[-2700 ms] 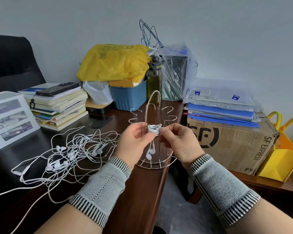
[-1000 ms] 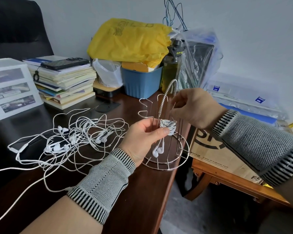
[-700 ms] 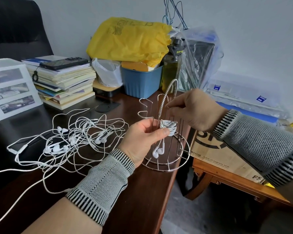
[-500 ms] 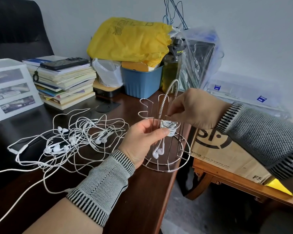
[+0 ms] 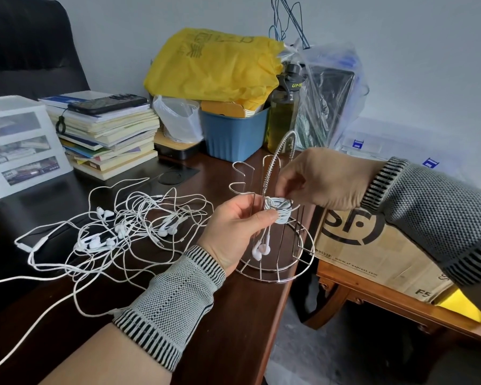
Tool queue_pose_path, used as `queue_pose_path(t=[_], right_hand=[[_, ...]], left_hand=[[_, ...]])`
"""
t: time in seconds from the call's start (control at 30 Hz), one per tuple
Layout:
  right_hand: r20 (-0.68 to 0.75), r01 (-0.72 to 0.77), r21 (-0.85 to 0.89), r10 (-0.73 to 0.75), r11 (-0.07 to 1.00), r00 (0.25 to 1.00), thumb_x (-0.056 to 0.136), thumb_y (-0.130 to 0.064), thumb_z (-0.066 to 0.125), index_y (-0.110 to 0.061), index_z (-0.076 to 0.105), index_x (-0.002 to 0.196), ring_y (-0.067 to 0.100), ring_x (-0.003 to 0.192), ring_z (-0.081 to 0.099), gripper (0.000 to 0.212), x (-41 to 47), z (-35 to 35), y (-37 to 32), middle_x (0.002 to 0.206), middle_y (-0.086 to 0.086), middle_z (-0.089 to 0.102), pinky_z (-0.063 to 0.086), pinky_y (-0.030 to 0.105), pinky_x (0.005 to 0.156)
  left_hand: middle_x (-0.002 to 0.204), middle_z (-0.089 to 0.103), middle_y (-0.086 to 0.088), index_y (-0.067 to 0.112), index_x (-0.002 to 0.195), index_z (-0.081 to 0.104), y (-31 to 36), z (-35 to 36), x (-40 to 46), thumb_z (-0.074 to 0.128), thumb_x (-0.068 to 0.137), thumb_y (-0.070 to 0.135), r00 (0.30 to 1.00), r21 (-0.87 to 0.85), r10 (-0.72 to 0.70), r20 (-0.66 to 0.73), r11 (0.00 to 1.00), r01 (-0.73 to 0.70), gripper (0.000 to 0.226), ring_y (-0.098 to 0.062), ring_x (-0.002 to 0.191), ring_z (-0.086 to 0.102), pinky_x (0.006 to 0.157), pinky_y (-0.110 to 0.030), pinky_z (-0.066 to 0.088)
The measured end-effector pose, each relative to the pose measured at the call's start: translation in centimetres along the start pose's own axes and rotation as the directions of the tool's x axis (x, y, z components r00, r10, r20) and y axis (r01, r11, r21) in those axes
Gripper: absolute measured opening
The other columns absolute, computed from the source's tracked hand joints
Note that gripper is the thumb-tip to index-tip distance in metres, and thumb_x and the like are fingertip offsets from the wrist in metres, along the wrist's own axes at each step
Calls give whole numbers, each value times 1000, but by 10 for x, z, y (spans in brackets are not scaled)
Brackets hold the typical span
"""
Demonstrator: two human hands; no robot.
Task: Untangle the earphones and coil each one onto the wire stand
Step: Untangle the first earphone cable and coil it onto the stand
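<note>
A: Since approx 2.7 s ago the right hand [image 5: 321,177] has swung up & over the chrome wire stand with the round base [image 5: 275,229]; it was level w/ the left one then; now it comes in from above-right, fingertips pinched on the top turns of the small white coil of earphone cable [image 5: 278,210]; coil itself hasn't shifted on the stand.

B: Left hand?

A: Left hand [image 5: 235,232] curled round an upright wire of the stand, thumb pressed against the coil's lower side; both closed on it, neither loose; two white earbuds [image 5: 260,250] dangle below the coil, inside the stand's base ring.

B: Progress?

A: Early, I'd judge; one set wound on & prob. being tucked or tightened; can't tell if its end is secured; the big white tangle of earphones [image 5: 117,232] lies just left of the stand on the dark brown desk [image 5: 233,315], several buds visible, all knotted together; other hooks on the stand bare.

B: Clutter?

A: Behind the stand: blue plastic bin [image 5: 233,134], olive-green drink bottle [image 5: 283,118], yellow bag on top [image 5: 211,62]; further left of it a stack of books w/ a black phone [image 5: 106,104]; right of it a brown cardboard box [image 5: 372,245]; stand sits at the desk edge, so a hard tug could tip it off; loose cables reach toward the left wrist, may snag.
</note>
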State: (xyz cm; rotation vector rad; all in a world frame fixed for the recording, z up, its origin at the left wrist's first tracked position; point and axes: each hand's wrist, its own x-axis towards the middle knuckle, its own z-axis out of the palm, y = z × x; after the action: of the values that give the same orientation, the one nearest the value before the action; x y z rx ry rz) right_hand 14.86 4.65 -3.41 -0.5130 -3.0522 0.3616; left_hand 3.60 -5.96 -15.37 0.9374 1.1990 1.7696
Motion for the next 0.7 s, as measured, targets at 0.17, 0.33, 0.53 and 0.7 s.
queue_pose_path(t=[0.17, 0.33, 0.53, 0.7], right_hand=[[-11, 20, 30, -20, 999, 1000, 87, -11, 66, -26, 71, 81, -6, 70, 58, 17, -2, 1, 0, 82, -9, 69, 44, 6, 70], [-51, 38, 94, -34, 995, 998, 85, -5, 66, -24, 74, 82, 1, 76, 63, 20, -5, 3, -1, 83, -8, 71, 49, 12, 80], [-116, 32, 134, -16, 991, 993, 85, -2, 65, -21, 73, 85, 1, 77, 63, 21, -7, 8, -2, 84, -10, 70, 50, 15, 81], [-174, 44, 245, -1, 969, 985, 83, 0, 68, -12, 73, 92, 4, 80, 67, 16, -9, 9, 1, 90, -2, 72, 53, 16, 84]], left_hand=[[68, 65, 0, 6, 88, 66, 2, 1, -1, 70, 72, 17, 1000, 13, 6, 1, 1000, -6, 20, -15, 47, 52, 59, -37, 40], [71, 64, -3, 6, 88, 67, 1, 0, 0, 75, 73, 17, 1000, 6, 2, 7, 1000, -2, 21, -17, 48, 52, 57, -34, 42], [68, 63, -2, 4, 89, 66, 1, 0, -1, 79, 71, 19, 1000, 18, 14, 4, 1000, -15, 27, -18, 49, 52, 42, -28, 45], [71, 65, 0, 7, 88, 67, 0, 0, 0, 71, 74, 19, 1000, 43, 18, -22, 999, -17, 19, -15, 52, 54, 53, -30, 44]])
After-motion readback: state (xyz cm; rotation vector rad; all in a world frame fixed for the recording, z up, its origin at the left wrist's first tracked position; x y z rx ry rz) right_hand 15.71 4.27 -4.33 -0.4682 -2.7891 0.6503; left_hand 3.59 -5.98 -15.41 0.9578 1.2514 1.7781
